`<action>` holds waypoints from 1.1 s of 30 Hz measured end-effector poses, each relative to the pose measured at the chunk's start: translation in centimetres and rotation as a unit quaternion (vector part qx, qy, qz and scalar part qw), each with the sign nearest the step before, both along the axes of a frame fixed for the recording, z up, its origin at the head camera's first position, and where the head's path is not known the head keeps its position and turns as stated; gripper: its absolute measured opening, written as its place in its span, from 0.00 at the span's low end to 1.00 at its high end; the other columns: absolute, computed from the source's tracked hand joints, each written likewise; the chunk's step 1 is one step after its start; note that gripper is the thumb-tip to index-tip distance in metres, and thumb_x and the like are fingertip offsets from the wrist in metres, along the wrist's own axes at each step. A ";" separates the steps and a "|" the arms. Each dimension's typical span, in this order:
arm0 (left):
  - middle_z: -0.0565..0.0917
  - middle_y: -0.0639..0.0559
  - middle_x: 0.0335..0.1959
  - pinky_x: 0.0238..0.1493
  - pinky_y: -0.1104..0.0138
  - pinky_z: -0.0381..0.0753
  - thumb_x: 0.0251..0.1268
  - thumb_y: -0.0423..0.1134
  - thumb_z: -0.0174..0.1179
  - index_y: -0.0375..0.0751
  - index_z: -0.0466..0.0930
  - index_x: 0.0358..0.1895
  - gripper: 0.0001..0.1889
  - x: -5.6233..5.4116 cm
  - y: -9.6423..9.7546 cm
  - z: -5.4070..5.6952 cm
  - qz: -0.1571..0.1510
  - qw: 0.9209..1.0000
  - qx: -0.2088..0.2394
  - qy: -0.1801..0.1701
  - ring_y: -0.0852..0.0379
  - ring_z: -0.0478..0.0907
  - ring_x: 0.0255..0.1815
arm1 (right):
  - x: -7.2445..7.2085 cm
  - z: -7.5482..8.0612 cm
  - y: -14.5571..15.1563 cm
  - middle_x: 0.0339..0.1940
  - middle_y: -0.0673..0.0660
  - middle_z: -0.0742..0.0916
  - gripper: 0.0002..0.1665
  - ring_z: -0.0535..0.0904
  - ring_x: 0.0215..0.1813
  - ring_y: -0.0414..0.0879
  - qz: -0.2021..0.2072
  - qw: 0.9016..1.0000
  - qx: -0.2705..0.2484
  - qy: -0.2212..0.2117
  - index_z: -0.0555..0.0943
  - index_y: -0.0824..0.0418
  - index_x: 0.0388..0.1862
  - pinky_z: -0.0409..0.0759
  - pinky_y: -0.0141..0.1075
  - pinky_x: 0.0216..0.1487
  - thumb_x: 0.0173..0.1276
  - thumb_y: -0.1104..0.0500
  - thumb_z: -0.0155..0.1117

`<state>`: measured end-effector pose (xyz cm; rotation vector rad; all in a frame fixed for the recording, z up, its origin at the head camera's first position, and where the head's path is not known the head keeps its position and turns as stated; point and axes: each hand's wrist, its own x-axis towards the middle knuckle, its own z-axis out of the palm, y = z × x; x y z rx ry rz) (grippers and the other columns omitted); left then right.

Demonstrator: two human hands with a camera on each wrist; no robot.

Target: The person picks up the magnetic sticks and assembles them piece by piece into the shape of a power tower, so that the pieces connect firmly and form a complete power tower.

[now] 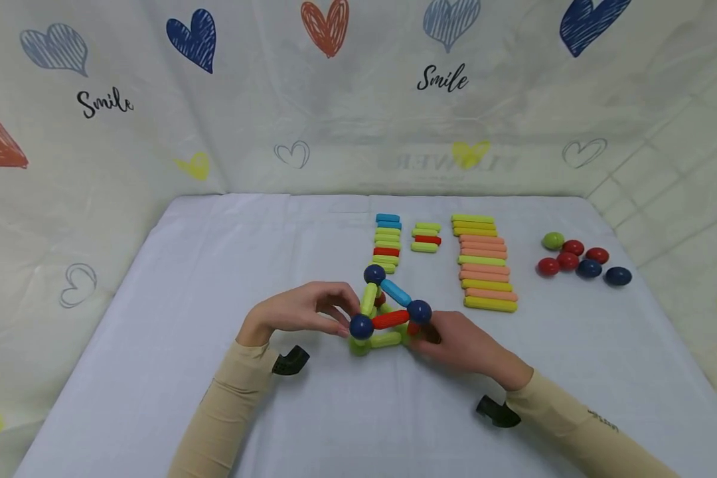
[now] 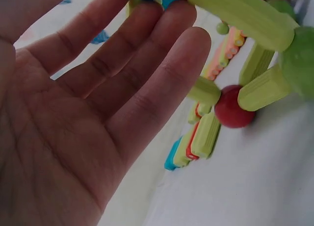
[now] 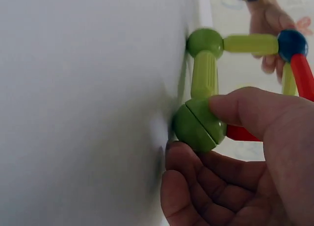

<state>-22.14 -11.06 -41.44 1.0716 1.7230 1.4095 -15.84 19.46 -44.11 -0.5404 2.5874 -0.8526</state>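
Observation:
A frame of magnetic sticks and balls stands on the table between the hands. Three dark blue balls (image 1: 419,311) form its top corners, joined by a red stick (image 1: 391,320), a light blue stick (image 1: 396,293) and a lime stick (image 1: 368,299). At the left, my left hand (image 1: 308,308) pinches the near-left blue ball between thumb and fingertips; its other fingers extend loosely in the left wrist view. My right hand (image 1: 463,342) grips a green ball (image 3: 196,125) at the bottom right corner. A red ball (image 2: 234,106) sits at the rear base corner.
Behind the frame lie a row of short sticks (image 1: 387,238) and a smaller row (image 1: 425,241). Longer yellow and pink sticks (image 1: 486,273) line up to their right. Loose red, blue and green balls (image 1: 567,261) lie at the far right. A patterned cloth (image 1: 334,119) hangs behind.

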 end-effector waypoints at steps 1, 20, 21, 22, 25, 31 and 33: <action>0.79 0.44 0.49 0.54 0.55 0.81 0.64 0.30 0.64 0.36 0.75 0.53 0.15 0.0 0.0 0.0 -0.006 1.000 0.000 0.000 0.43 0.79 0.52 | -0.2 0.0 0.2 0.24 0.47 0.78 0.10 0.73 0.30 0.43 -0.006 1.000 -0.001 0.010 0.79 0.57 0.39 0.73 0.34 0.31 0.64 0.55 0.69; 0.79 0.52 0.54 0.57 0.62 0.78 0.70 0.35 0.60 0.43 0.77 0.57 0.15 -2.2 1.2 -0.6 0.207 0.966 0.005 0.157 0.52 0.75 0.58 | -0.8 2.2 6.8 0.36 0.62 0.80 0.18 0.75 0.38 0.56 -0.108 0.948 0.243 0.173 0.78 0.69 0.44 0.82 0.48 0.37 0.57 0.66 0.73; 0.79 0.53 0.54 0.57 0.62 0.78 0.70 0.36 0.60 0.43 0.77 0.58 0.15 -2.3 1.2 -0.6 0.205 0.967 0.000 0.154 0.53 0.75 0.58 | -0.8 2.1 7.0 0.36 0.63 0.80 0.18 0.75 0.38 0.57 -0.104 0.947 0.250 0.171 0.78 0.69 0.45 0.82 0.48 0.37 0.57 0.66 0.73; 0.79 0.54 0.55 0.57 0.63 0.78 0.70 0.36 0.60 0.43 0.77 0.58 0.15 -2.3 1.3 -0.6 0.203 0.968 -0.006 0.150 0.55 0.75 0.58 | -0.7 2.0 7.1 0.37 0.63 0.80 0.18 0.75 0.38 0.57 -0.101 0.946 0.255 0.173 0.78 0.70 0.45 0.83 0.49 0.38 0.57 0.66 0.73; 0.79 0.52 0.56 0.57 0.64 0.78 0.70 0.36 0.59 0.42 0.77 0.60 0.17 -2.1 1.6 -0.3 0.197 0.972 -0.021 0.128 0.56 0.76 0.58 | -0.8 1.6 7.2 0.37 0.64 0.79 0.17 0.75 0.38 0.58 -0.099 0.940 0.268 0.184 0.78 0.70 0.44 0.83 0.49 0.38 0.57 0.67 0.72; 0.78 0.51 0.56 0.56 0.65 0.79 0.67 0.36 0.63 0.42 0.77 0.59 0.18 -2.2 1.5 -0.9 0.188 0.977 -0.016 0.094 0.55 0.78 0.57 | -0.7 1.3 6.7 0.36 0.60 0.80 0.15 0.75 0.38 0.54 -0.069 0.939 0.287 0.174 0.79 0.66 0.42 0.83 0.46 0.36 0.58 0.66 0.73; 0.78 0.50 0.56 0.56 0.64 0.79 0.67 0.36 0.63 0.42 0.76 0.58 0.18 -2.1 1.5 -0.8 0.188 0.978 -0.015 0.087 0.54 0.78 0.58 | -0.5 1.6 6.1 0.35 0.57 0.82 0.16 0.77 0.38 0.51 -0.047 0.952 0.258 0.160 0.80 0.64 0.43 0.84 0.45 0.39 0.57 0.64 0.75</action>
